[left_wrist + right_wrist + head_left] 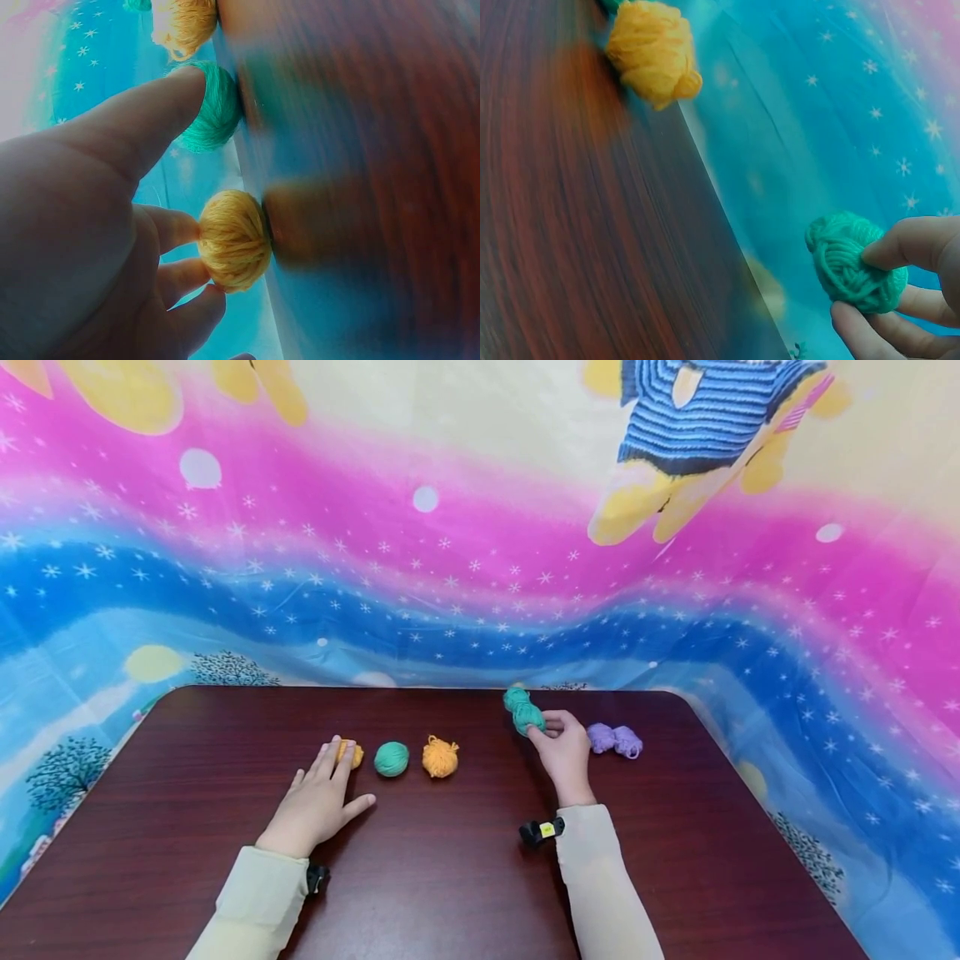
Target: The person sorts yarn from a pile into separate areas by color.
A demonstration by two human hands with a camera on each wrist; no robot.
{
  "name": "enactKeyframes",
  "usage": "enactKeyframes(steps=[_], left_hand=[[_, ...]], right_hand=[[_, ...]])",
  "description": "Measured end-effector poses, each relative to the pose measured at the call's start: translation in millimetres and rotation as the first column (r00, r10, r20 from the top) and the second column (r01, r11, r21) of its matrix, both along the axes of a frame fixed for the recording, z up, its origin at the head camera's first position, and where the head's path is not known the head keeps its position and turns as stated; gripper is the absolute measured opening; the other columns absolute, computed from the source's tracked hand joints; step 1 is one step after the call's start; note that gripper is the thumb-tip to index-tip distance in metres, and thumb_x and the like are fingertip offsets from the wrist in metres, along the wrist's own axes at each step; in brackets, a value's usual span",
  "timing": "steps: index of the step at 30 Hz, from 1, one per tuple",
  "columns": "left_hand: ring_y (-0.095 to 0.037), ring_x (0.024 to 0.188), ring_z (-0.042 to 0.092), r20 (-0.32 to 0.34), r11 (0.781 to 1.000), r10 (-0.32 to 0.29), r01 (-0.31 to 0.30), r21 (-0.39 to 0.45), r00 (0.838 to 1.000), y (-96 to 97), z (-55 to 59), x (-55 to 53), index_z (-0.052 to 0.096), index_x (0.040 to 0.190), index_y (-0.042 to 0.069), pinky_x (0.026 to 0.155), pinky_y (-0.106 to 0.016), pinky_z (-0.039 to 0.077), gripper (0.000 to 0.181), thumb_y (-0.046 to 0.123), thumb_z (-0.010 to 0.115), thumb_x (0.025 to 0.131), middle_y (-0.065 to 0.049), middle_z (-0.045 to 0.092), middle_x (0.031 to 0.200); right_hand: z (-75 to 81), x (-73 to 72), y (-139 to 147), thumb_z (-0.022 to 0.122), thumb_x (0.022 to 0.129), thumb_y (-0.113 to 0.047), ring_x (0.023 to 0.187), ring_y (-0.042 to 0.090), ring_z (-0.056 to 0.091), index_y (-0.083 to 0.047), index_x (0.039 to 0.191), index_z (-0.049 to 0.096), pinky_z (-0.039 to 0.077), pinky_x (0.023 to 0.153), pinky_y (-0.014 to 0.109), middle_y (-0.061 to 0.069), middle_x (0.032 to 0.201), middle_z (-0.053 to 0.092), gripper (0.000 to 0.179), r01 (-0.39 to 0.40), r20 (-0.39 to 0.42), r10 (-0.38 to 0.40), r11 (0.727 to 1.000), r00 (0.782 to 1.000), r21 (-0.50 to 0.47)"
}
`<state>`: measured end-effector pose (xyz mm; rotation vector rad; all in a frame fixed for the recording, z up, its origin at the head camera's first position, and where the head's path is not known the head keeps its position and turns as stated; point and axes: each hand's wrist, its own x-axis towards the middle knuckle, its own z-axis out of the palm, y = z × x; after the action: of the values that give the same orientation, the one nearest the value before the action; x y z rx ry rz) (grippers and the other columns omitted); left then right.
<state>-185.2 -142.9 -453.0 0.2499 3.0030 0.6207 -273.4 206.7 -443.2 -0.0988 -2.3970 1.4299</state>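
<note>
My left hand (318,802) lies with its fingers extended over a yellow ball of yarn (350,753); in the left wrist view its fingertips touch that yellow ball (234,240). Just right of it sits a round green ball of yarn (392,759), then an orange-yellow ball of yarn (440,757) with loose loops on top. My right hand (564,753) pinches a two-lobed green bundle of yarn (525,710) between thumb and fingers. In the right wrist view this green yarn (855,262) shows against the backdrop, off the tabletop.
A two-lobed purple bundle of yarn (615,740) lies right of my right hand. The dark red-brown wooden table (450,868) ends at a far edge against a colourful printed cloth (450,568). A black wrist camera (542,832) sits at the right cuff.
</note>
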Motion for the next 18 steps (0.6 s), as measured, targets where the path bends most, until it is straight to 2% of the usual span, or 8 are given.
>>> enactKeyframes(steps=[6,10,18], left_hand=[[-0.048,0.15,0.015,-0.005,1.0,-0.001,0.001,0.0,1.0,-0.4,-0.9,-0.5,0.021,0.159,-0.006,0.113,-0.071,0.022,0.09,0.042,0.067,0.097,-0.031,0.014,0.164],[-0.049,0.15,0.015,0.004,1.0,0.002,-0.002,0.0,1.0,-0.5,-1.1,-0.4,0.021,0.159,-0.005,0.113,-0.071,0.021,0.091,0.042,0.067,0.097,-0.031,0.013,0.164],[-0.049,0.15,0.014,0.012,1.0,0.005,-0.005,0.004,1.0,-0.7,0.1,0.6,0.02,0.159,-0.006,0.114,-0.07,0.021,0.09,0.042,0.066,0.098,-0.031,0.012,0.164]], right_hand=[[-5.7,-3.9,7,0.071,0.086,-0.002,0.09,0.036,0.07,0.004,0.103,0.07,0.057,0.076,0.043,0.02,0.095,0.07,0.019,0.055,-0.016,-0.055,0.998,0.998,-0.016],[-9.1,-5.7,7,0.07,0.084,0.001,0.084,0.035,0.071,0.006,0.1,0.071,0.057,0.071,0.04,0.019,0.09,0.072,0.017,0.071,-0.01,-0.071,0.997,0.997,0.017],[-11.1,-7.0,7,0.072,0.085,0.0,0.083,0.034,0.071,0.005,0.1,0.072,0.057,0.074,0.045,0.019,0.091,0.072,0.016,0.065,-0.006,-0.065,0.996,0.998,0.059]])
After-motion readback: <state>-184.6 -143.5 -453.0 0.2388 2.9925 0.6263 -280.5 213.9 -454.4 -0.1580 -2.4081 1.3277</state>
